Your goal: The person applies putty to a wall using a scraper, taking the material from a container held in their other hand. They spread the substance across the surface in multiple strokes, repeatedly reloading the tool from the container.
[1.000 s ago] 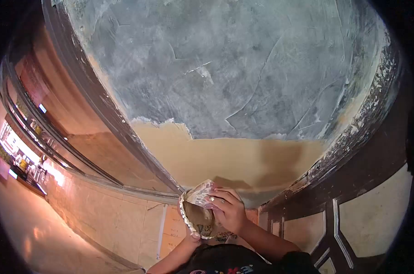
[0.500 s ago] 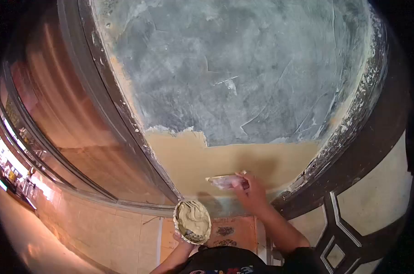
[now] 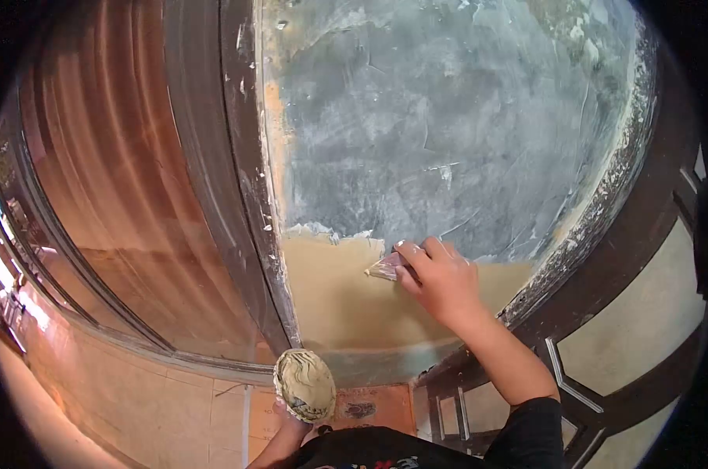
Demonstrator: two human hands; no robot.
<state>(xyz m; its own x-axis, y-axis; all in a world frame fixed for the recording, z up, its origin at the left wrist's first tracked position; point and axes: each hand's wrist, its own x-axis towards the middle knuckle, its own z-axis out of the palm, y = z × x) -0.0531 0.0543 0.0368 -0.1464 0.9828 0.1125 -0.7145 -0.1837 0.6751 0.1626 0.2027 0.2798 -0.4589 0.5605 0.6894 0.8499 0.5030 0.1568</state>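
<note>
My right hand [image 3: 446, 280] is closed around a putty knife [image 3: 383, 268] with a pale, smeared blade. The blade lies against the wall, near the upper edge of a smooth beige band of putty [image 3: 346, 301]. Above that band the wall [image 3: 416, 148] is mottled grey and scratched. Low in front of my body, my left hand [image 3: 283, 414] grips a round bowl [image 3: 277, 381] from below and the side. Ridged beige putty [image 3: 307, 375] fills much of the bowl, and dried smears coat its rim. Most of the left fingers are hidden under it.
A dark frame [image 3: 248, 180] spotted with putty borders the wall on the left, beside a brown glossy panel [image 3: 111, 172]. To the right, a chipped dark edge [image 3: 596, 211] meets dark woodwork with pale panels [image 3: 635, 320]. An orange printed sheet [image 3: 381, 397] lies on the tiled floor [image 3: 174, 399].
My right hand has moved up with the putty knife, from the lower part of the beige band to its upper edge. The view has turned left. My left hand still holds the bowl.
</note>
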